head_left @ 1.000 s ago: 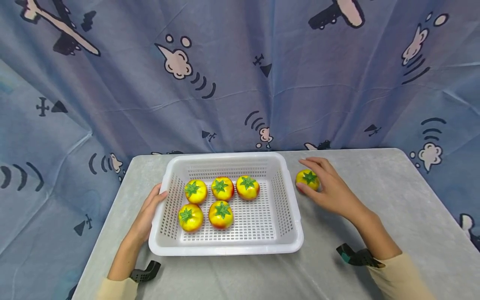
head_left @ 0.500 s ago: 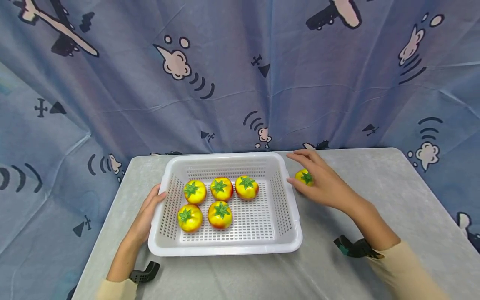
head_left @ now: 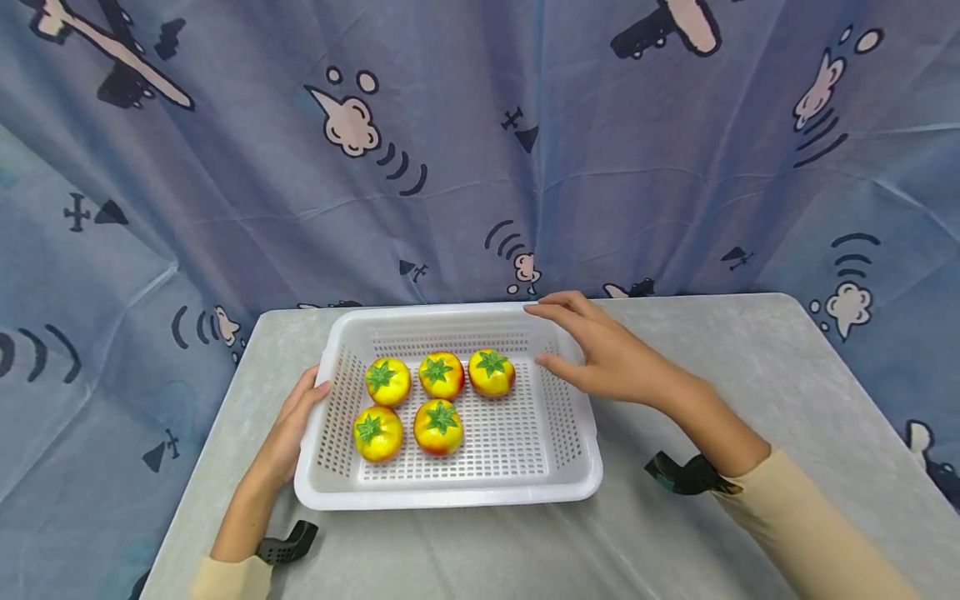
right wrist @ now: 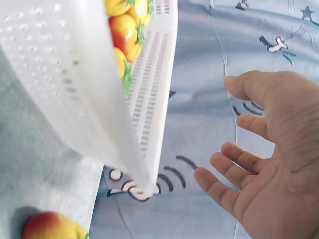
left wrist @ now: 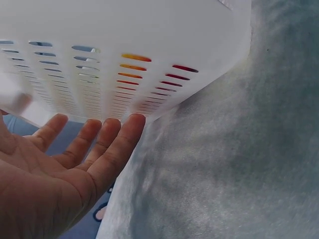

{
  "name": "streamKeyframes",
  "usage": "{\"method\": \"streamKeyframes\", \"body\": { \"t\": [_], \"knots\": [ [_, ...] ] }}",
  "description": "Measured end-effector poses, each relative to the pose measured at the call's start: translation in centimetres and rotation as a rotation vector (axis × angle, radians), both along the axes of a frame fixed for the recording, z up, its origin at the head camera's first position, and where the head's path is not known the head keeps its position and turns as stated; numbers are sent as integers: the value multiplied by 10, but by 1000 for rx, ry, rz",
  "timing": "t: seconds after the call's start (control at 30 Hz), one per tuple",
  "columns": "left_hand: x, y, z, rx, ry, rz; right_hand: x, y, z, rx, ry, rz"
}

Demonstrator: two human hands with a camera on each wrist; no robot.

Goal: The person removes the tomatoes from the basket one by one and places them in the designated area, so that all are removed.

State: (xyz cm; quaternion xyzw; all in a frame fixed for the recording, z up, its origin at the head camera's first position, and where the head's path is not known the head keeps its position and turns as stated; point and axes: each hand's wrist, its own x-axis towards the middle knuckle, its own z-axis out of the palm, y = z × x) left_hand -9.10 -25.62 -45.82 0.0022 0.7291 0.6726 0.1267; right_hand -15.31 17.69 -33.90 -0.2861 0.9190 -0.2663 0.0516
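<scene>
On a grey table (head_left: 750, 358), a white basket (head_left: 450, 502) held five yellow-and-red fruits (head_left: 439, 429), grouped toward its left. The left hand (head_left: 294, 427) pinched the basket's left side, thumb at the rim, fingers against the outer wall. The right hand (head_left: 609, 350) hung over the right end, fingers spread, holding nothing. A sixth fruit (right wrist: 52, 227) lay outside, shown only in the right wrist view. A stray brush might have rolled it away; a knock on the unheld right rim could have skewed the basket.
</scene>
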Motion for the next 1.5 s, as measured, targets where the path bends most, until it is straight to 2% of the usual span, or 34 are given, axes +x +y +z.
{"method": "streamKeyframes", "body": {
  "t": [0.33, 0.77, 1.3, 1.5],
  "knots": [
    [0, 0, 1, 3, -3, 6, -2, -29, 1, -15, -24, 106],
    [-2, -1, 0, 5, -2, -5, -2, -68, -5, 23, -79, 232],
    [-2, -1, 1, 16, -6, 6, -1, -99, -18, 93, -131, 355],
    [-2, -1, 1, 20, -14, 2, 1, -109, -22, 156, -157, 395]
  ]
}}
